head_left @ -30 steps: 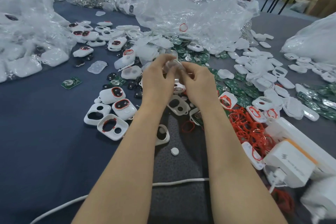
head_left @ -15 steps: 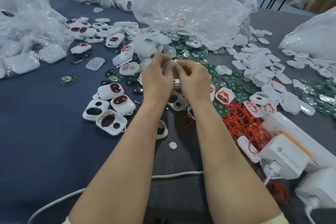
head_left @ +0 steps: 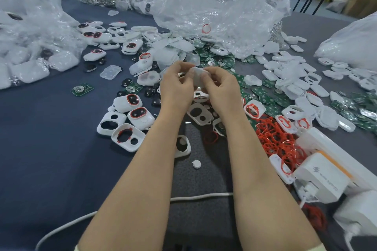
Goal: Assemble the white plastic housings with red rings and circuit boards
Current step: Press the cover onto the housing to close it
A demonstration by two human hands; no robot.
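A: Okay, task item first. Where is it?
B: A pale white housing piece [head_left: 198, 76], held up over the counter [head_left: 40, 149] at mid-frame, between both hands.
A: Hand state?
B: The left hand [head_left: 176, 87] pinches its left edge with curled fingers. The right hand [head_left: 221, 89] grips the right side, fingers wrapped over it. Both are clamped on it.
A: Under them?
B: An empty housing shell [head_left: 207, 116] with two holes lies flat between the wrists. Left of the left forearm is a cluster of housings [head_left: 140, 118]. Two have dark insets ringed in red, and one is open with a red ring fitted.
A: Right side?
B: Loose red rings [head_left: 273, 140] are heaped just beside the right forearm. Green circuit boards [head_left: 263, 98] lie scattered beyond them, mixed with white covers.
A: Rest?
B: A white adapter [head_left: 322, 177] sits near right, a white cable [head_left: 200, 196] runs under both forearms, and a crumpled plastic bag [head_left: 214, 6] is at the back.
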